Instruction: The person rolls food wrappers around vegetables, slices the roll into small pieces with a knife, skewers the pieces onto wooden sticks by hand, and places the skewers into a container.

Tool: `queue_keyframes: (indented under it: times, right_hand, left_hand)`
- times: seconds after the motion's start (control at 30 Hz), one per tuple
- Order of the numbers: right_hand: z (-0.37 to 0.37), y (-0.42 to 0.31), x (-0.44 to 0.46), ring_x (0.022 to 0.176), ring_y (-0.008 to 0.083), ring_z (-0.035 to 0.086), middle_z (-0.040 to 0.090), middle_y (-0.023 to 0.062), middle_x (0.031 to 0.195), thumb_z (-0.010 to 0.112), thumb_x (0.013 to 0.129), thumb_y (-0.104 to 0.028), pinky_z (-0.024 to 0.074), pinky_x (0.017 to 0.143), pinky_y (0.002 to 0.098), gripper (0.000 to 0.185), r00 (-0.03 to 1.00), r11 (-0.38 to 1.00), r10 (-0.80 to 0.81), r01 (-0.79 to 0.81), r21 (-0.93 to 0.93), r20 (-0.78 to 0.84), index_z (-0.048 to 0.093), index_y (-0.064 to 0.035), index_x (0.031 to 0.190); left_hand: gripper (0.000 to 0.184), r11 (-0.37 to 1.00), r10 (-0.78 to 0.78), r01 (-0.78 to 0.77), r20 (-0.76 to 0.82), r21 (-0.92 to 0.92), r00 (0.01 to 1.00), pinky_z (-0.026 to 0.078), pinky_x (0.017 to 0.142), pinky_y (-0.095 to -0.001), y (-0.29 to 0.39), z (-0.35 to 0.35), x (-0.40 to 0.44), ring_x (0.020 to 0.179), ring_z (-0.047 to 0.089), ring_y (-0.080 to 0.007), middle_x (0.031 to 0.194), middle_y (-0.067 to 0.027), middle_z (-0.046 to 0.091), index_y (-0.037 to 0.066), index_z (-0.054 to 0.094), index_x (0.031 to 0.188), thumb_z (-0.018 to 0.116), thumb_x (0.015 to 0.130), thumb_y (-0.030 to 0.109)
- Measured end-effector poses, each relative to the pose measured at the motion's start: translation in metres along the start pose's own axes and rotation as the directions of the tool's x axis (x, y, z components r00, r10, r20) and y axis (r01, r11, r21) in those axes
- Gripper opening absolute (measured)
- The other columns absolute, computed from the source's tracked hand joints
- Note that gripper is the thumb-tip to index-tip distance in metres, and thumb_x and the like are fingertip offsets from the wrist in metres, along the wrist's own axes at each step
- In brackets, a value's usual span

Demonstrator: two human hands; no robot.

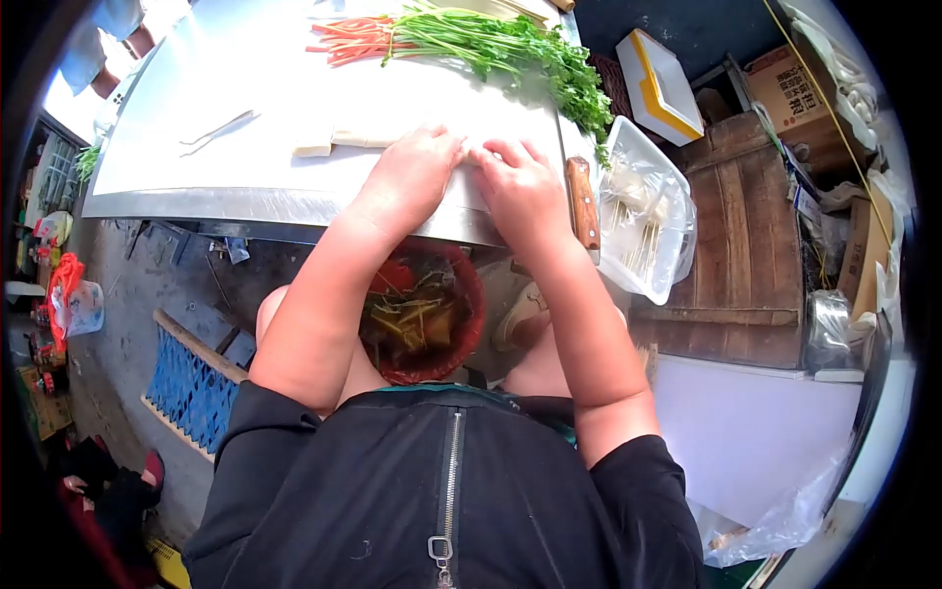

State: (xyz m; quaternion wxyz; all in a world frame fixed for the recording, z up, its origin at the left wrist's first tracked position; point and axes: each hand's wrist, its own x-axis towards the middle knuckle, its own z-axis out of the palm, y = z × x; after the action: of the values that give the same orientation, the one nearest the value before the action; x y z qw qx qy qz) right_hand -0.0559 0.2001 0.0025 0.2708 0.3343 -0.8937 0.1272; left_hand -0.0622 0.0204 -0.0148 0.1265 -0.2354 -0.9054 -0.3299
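Note:
Close together near the front edge of the white worktop (245,147), my left hand (420,169) and my right hand (518,182) have their fingers bent and pressed down. Between the fingertips is something small and pale, mostly covered by the fingers and washed out by glare. Just left of my left hand lie a pale strip (363,139) and a short pale block (314,150), in line with it. A knife with a wooden handle (582,201) rests at the worktop's right edge, beside my right hand.
Leafy green stalks (491,44) and orange-red strips (353,37) lie at the back. A translucent tub (648,211) with thin sticks stands right, by a wooden board (731,226). Below is a red basin (461,344) of dark liquid. Another person's arm (103,79) shows at upper left.

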Motion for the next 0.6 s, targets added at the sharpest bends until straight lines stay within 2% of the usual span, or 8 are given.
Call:
queue_keyframes:
  times: [0.07,0.2,0.23,0.33,0.4,0.43,0.57,0.6]
  right_hand:
    - [0.005,0.007,0.007,0.096,0.0275,0.06,0.066,0.0089,0.1,0.062,0.079,-0.008,0.0499,0.085,0.0372,0.022,1.0,1.0,0.012,-0.012,-0.008,0.023,0.069,-0.0049,0.1]
    - [0.014,0.022,0.015,0.093,0.0288,0.062,0.067,0.0112,0.1,0.062,0.083,-0.009,0.0511,0.083,0.0381,0.022,0.994,1.0,0.019,-0.016,-0.022,0.111,0.069,-0.0051,0.104]
    - [0.012,0.023,0.015,0.089,0.0297,0.063,0.068,0.0125,0.097,0.061,0.086,-0.011,0.0514,0.08,0.0384,0.02,0.986,0.977,0.112,-0.132,0.169,0.124,0.069,-0.0041,0.103]
    - [-0.006,0.02,0.009,0.076,0.0246,0.065,0.069,0.0115,0.087,0.059,0.095,-0.018,0.0508,0.071,0.0354,0.022,0.945,0.798,0.258,-0.325,0.507,0.2,0.07,-0.0016,0.104]
    - [-0.029,0.015,0.0,0.074,0.0156,0.061,0.068,0.0063,0.084,0.057,0.098,-0.022,0.0488,0.071,0.0306,0.025,0.719,0.387,0.327,-0.694,0.607,0.614,0.07,-0.0024,0.107]
    - [-0.038,0.012,-0.008,0.074,0.0089,0.056,0.065,0.0012,0.082,0.054,0.099,-0.023,0.0478,0.07,0.0268,0.029,0.69,0.329,0.321,-0.724,0.607,0.649,0.069,-0.0029,0.113]
    - [-0.087,-0.003,-0.068,0.076,0.007,0.057,0.067,-0.0001,0.09,0.058,0.098,-0.023,0.0478,0.069,0.0246,0.035,0.745,0.372,0.438,-0.659,0.653,0.503,0.063,-0.0022,0.126]
    - [-0.102,-0.002,-0.095,0.076,0.007,0.058,0.068,0.0008,0.094,0.059,0.098,-0.022,0.0476,0.069,0.023,0.036,0.692,0.177,0.567,-0.631,0.755,0.446,0.062,-0.0034,0.128]
  left_hand:
    - [0.026,0.997,-0.013,0.0,-0.17,-0.073,0.985,0.049,0.088,-0.0409,-0.001,0.003,-0.001,0.1,0.059,-0.0363,0.105,-0.0192,0.061,0.003,0.063,0.116,0.058,0.091,0.008]
    - [0.033,0.997,-0.012,-0.004,-0.196,-0.083,0.981,0.049,0.09,-0.041,0.004,-0.005,-0.002,0.104,0.059,-0.0347,0.111,-0.0172,0.062,0.004,0.062,0.12,0.061,0.087,0.003]
    - [0.035,0.996,0.089,-0.092,-0.273,0.0,0.958,0.049,0.09,-0.0409,0.006,-0.006,-0.002,0.103,0.059,-0.0329,0.112,-0.0151,0.063,0.005,0.063,0.118,0.064,0.084,0.001]
    - [0.036,0.961,0.276,-0.264,-0.298,0.078,0.914,0.05,0.088,-0.04,0.016,-0.012,-0.003,0.101,0.06,-0.03,0.111,-0.0116,0.064,0.006,0.064,0.114,0.068,0.078,-0.001]
    - [0.037,0.935,0.353,-0.35,-0.246,0.057,0.903,0.051,0.086,-0.039,0.024,-0.012,-0.008,0.098,0.061,-0.0289,0.109,-0.0101,0.065,0.007,0.064,0.111,0.07,0.076,0.0]
    - [0.035,0.914,0.404,-0.4,-0.214,0.066,0.889,0.051,0.084,-0.0378,0.025,-0.011,-0.012,0.093,0.062,-0.0289,0.105,-0.0094,0.066,0.007,0.064,0.11,0.072,0.076,0.001]
    - [0.031,0.879,0.477,-0.476,-0.138,0.039,0.868,0.054,0.079,-0.0368,0.037,-0.005,-0.029,0.088,0.065,-0.0272,0.098,-0.0101,0.068,0.007,0.067,0.104,0.077,0.075,0.005]
    - [0.028,0.917,0.383,-0.396,-0.164,-0.055,0.909,0.054,0.08,-0.0365,0.036,-0.001,-0.034,0.091,0.067,-0.0274,0.099,-0.0119,0.068,0.005,0.069,0.102,0.077,0.076,0.004]
